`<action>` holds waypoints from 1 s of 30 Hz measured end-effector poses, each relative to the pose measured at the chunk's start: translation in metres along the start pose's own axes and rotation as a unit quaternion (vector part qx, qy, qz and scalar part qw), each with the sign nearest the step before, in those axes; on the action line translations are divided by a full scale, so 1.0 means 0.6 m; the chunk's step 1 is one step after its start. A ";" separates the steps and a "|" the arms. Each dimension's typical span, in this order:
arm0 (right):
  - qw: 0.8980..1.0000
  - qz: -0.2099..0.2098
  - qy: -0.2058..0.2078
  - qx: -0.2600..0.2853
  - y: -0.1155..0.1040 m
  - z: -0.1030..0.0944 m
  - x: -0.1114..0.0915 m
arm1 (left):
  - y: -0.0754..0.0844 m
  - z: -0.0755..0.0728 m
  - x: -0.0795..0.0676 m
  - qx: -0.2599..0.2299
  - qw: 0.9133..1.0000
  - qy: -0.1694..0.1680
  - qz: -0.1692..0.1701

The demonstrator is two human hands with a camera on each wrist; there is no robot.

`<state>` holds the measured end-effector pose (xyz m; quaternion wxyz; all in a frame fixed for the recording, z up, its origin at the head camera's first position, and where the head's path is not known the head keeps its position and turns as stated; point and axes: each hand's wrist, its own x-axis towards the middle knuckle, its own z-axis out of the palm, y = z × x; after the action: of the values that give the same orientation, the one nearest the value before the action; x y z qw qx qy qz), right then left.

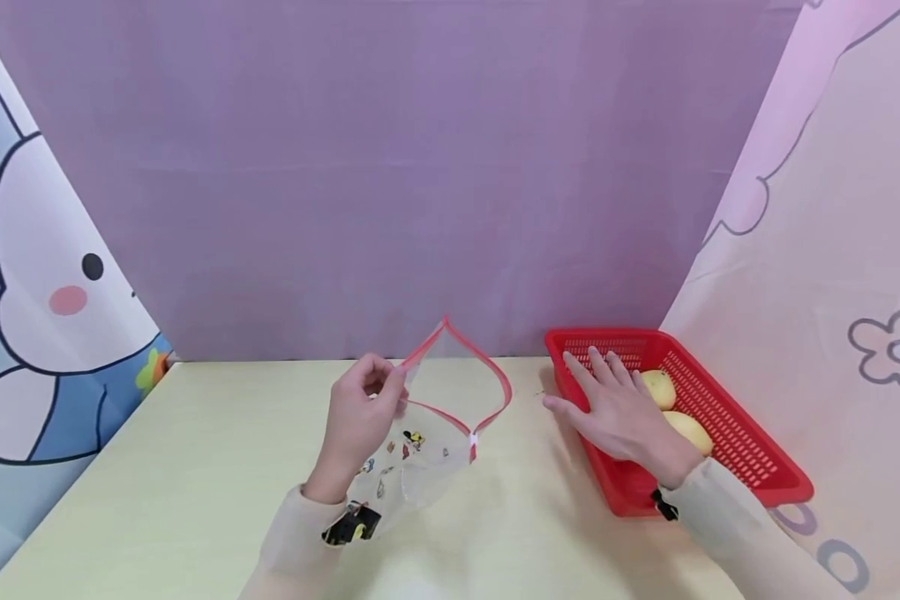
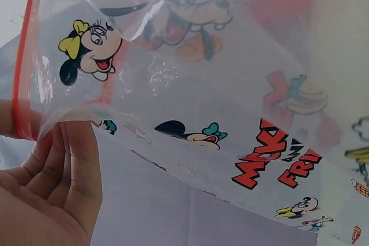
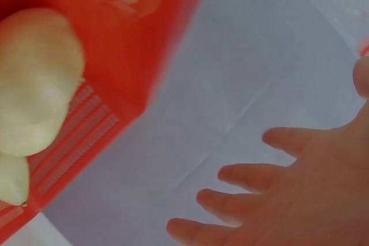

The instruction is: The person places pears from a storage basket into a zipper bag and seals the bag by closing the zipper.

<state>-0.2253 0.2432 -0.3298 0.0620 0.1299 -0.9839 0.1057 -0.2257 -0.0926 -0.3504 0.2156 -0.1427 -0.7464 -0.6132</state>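
My left hand (image 1: 363, 412) pinches the rim of a clear zip bag (image 1: 427, 475) between thumb and fingers. The bag's red zip edge (image 1: 504, 383) gapes wide, with a white slider at its near corner. Cartoon prints and red lettering (image 2: 259, 156) cover the plastic in the left wrist view. To the right, my right hand (image 1: 618, 412) is held above the near-left side of a red basket (image 1: 750, 425), fingers spread and holding nothing. Pale yellow round fruits (image 1: 686, 431) lie in the basket; their exact kind is unclear.
The pale yellow tabletop (image 1: 217, 467) runs back to a purple cloth wall (image 1: 420, 183). Cartoon-printed curtains (image 1: 817, 275) flank the table on both sides. The basket stands close to the right-hand curtain.
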 end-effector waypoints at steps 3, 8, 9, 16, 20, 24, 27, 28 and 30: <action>1.000 0.002 -0.002 -0.002 0.011 0.008 0.001 | 0.001 -0.004 -0.004 0.006 1.000 0.002 -0.002; 1.000 0.021 -0.013 0.005 0.025 0.010 -0.001 | 0.001 -0.007 -0.006 0.006 1.000 0.002 -0.001; 1.000 0.025 -0.014 0.007 0.028 0.009 -0.002 | 0.001 -0.007 -0.006 0.005 1.000 0.001 0.000; 0.999 0.040 -0.020 0.019 0.044 0.004 -0.007 | 0.003 -0.004 -0.001 0.005 1.000 0.000 0.003; 0.999 0.038 -0.017 0.021 0.056 0.004 -0.007 | 0.004 -0.004 -0.001 0.007 1.000 0.000 0.001; 0.999 0.037 -0.022 0.026 0.070 0.004 -0.008 | 0.004 -0.005 -0.002 0.005 1.000 0.000 -0.002; 0.998 0.041 -0.030 0.033 0.080 0.004 -0.011 | 0.005 -0.005 -0.002 0.002 1.000 0.000 -0.002; 0.998 0.043 -0.034 0.035 0.083 0.004 -0.013 | 0.005 -0.005 -0.002 0.002 1.000 0.000 -0.001; 0.998 0.046 -0.039 0.034 0.089 0.005 -0.017 | 0.006 -0.005 -0.002 0.001 1.000 0.001 0.001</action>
<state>-0.2300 0.2954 -0.3446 0.0141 0.0903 -0.9864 0.1368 -0.2224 -0.0946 -0.3477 0.2173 -0.1424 -0.7469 -0.6121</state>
